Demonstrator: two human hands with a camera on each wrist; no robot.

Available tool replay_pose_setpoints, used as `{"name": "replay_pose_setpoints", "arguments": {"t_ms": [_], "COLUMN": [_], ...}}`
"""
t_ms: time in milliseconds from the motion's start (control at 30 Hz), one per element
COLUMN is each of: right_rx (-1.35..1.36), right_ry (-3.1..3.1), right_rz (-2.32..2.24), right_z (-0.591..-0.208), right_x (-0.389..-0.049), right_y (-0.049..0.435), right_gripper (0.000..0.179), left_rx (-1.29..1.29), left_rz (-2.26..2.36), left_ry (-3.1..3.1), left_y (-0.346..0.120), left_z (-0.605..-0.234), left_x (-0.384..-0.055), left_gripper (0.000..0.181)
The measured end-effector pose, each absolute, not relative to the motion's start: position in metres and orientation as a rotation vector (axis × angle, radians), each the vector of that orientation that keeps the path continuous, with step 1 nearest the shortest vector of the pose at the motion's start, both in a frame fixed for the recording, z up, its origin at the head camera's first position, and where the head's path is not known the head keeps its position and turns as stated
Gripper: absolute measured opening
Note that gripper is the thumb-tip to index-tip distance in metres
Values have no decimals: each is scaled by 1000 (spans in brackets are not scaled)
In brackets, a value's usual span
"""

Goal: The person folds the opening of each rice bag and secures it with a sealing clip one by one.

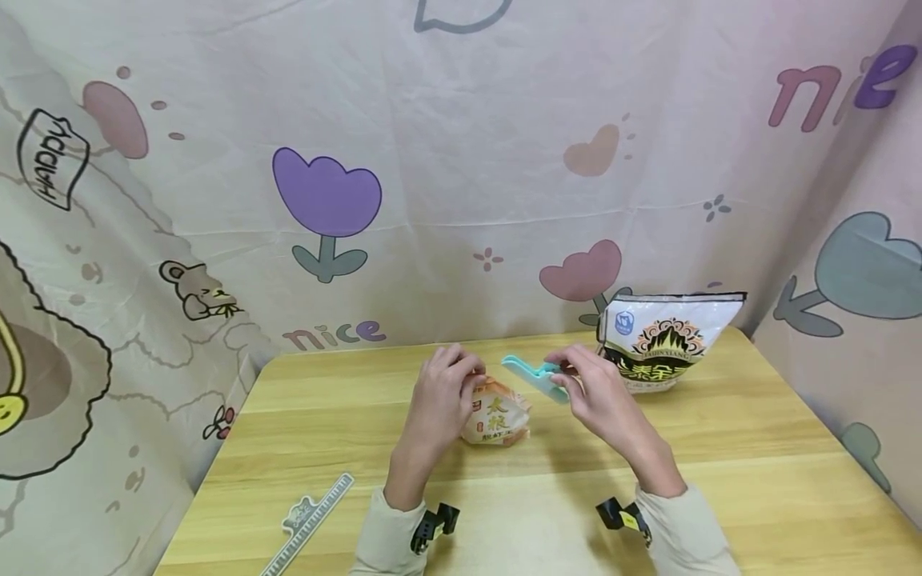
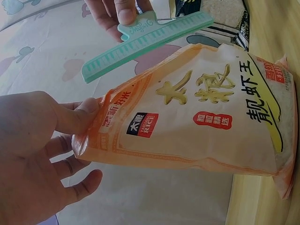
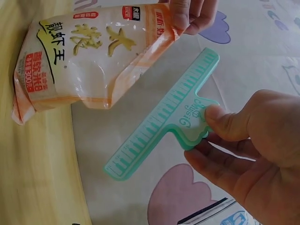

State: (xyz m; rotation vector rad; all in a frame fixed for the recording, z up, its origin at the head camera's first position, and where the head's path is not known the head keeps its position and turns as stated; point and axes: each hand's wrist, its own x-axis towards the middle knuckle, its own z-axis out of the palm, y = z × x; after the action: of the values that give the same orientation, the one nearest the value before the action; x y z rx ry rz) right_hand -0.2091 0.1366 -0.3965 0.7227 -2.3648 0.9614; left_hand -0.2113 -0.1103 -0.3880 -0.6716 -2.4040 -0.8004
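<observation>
Currently, I'm watching remotely as the left hand (image 1: 441,396) is pinching the top of the orange rice bag (image 1: 497,418), which is standing on the worktop (image 1: 302,416) and hanging off to the right of that grip. My right hand (image 1: 601,392) is pinching the teal clip (image 3: 166,112) by its handle, its long bar lying beyond the fingertips, near the bag's top but apart. Beyond the right grip, a white bag (image 1: 673,344) is standing.
</observation>
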Motion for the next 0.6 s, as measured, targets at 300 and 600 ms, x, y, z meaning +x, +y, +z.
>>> {"name": "replay_pose_setpoints", "arguments": {"t_ms": [300,600], "right_rx": [731,773], "right_ry": [-2321,-2261], "right_rz": [969,1086], "right_z": [-405,-410], "right_x": [-213,-216], "right_y": [128,120], "right_gripper": [21,20], "left_rx": [-669,-671], "left_rz": [-818,-870], "left_ry": [-2408,-2415], "left_y": [-111,-111], "left_z": [-388,-389], "left_x": [-211,-212], "left_gripper": [9,8]}}
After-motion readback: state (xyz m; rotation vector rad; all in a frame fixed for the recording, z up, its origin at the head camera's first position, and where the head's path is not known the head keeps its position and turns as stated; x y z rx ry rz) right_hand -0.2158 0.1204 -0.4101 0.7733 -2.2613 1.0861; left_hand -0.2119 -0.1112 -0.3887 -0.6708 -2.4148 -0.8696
